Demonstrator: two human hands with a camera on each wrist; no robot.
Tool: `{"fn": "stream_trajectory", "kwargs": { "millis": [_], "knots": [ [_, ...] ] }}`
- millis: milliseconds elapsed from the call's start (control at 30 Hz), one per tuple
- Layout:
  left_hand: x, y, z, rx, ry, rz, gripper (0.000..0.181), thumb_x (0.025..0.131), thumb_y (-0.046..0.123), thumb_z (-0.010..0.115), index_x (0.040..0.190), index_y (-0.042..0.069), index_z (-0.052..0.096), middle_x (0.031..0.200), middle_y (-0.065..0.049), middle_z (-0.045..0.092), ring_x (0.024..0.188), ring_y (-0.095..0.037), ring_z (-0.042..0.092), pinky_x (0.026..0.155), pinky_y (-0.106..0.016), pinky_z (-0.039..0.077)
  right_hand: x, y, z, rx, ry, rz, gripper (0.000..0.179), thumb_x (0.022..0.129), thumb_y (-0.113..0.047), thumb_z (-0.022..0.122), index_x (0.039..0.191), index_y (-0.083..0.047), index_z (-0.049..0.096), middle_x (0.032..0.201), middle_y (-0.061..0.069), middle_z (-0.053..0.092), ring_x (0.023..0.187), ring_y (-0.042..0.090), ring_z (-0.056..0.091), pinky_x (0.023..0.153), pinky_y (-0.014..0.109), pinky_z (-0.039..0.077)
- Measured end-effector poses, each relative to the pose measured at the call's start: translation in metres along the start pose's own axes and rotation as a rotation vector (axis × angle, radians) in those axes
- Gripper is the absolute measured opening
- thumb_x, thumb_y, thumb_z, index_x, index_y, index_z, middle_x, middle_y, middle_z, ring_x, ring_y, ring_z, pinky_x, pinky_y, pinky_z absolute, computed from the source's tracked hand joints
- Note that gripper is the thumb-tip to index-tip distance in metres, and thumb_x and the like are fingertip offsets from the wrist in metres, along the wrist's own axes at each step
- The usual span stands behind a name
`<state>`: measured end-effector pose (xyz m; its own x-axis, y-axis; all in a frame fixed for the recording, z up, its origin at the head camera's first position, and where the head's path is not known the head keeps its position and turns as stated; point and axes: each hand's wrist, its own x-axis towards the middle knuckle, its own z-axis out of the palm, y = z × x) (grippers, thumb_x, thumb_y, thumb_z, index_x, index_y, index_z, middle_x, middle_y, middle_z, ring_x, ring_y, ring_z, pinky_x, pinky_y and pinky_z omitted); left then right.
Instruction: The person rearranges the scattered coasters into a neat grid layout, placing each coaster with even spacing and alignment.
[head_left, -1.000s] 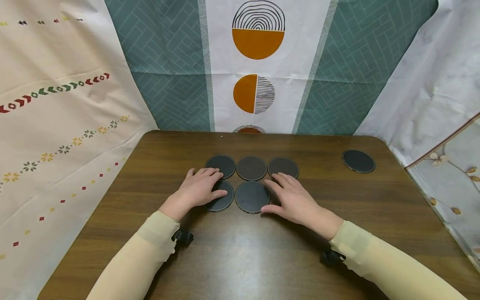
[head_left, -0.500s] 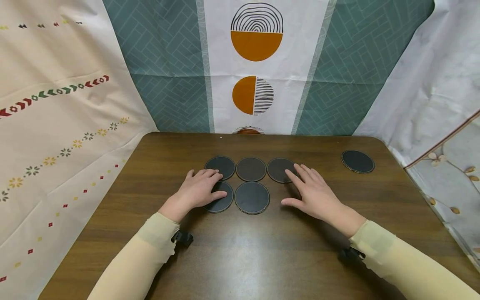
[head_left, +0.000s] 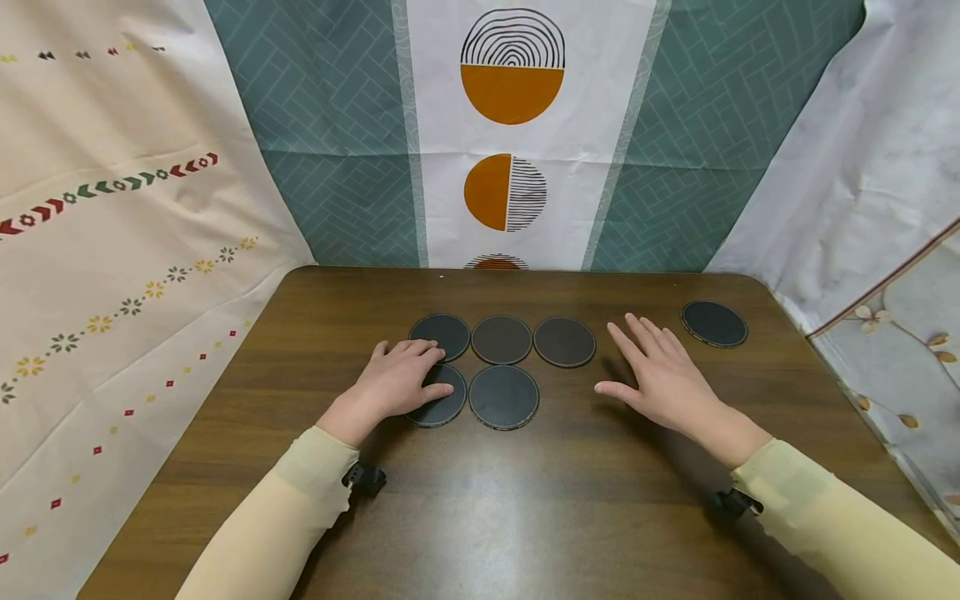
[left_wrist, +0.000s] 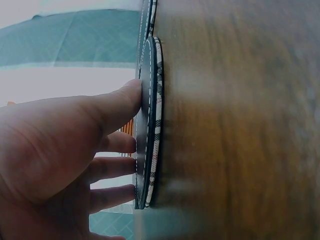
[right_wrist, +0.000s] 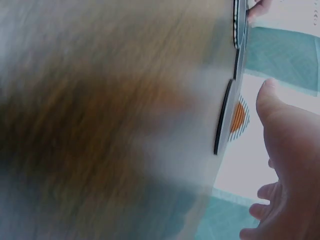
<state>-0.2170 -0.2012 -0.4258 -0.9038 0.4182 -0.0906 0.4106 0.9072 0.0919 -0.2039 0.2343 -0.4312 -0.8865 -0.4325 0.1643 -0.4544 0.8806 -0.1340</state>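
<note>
Several round dark coasters with stitched edges lie grouped on the table in the head view. The back row holds a left coaster (head_left: 441,328), a middle coaster (head_left: 502,339) and a right coaster (head_left: 564,341). In front are a second coaster (head_left: 504,397) and a front-left coaster (head_left: 438,408). My left hand (head_left: 395,380) rests over the two leftmost ones, thumb and fingertips touching a coaster (left_wrist: 148,125) with a plaid edge in the left wrist view. Fingers spread, my right hand (head_left: 660,375) holds nothing above the table, right of the group.
A lone coaster (head_left: 715,323) lies at the far right of the wooden table (head_left: 480,517). Patterned cloth (head_left: 337,167) hangs behind the table's back edge, with pale cloths on both sides.
My right hand has moved right, away from the grouped coasters, uncovering the right coaster of the back row. The left hand has stayed in place.
</note>
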Motion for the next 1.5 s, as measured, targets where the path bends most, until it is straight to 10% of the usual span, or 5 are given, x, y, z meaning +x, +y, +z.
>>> {"fn": "stream_trajectory", "kwargs": {
  "millis": [1500],
  "knots": [
    [-0.001, 0.000, 0.001, -0.022, 0.003, -0.003, 0.072, 0.105, 0.056, 0.072, 0.161, 0.012, 0.059, 0.167, -0.015, 0.051, 0.155, -0.041, 0.044, 0.122, -0.078, 0.028, -0.003, 0.145, -0.007, -0.015, -0.016, 0.270, 0.105, 0.108, -0.068, 0.058, 0.173, 0.006, 0.020, 0.172, 0.040, 0.022, 0.156, 0.063, 0.020, 0.122, 0.082, 0.013]
  ]
}}
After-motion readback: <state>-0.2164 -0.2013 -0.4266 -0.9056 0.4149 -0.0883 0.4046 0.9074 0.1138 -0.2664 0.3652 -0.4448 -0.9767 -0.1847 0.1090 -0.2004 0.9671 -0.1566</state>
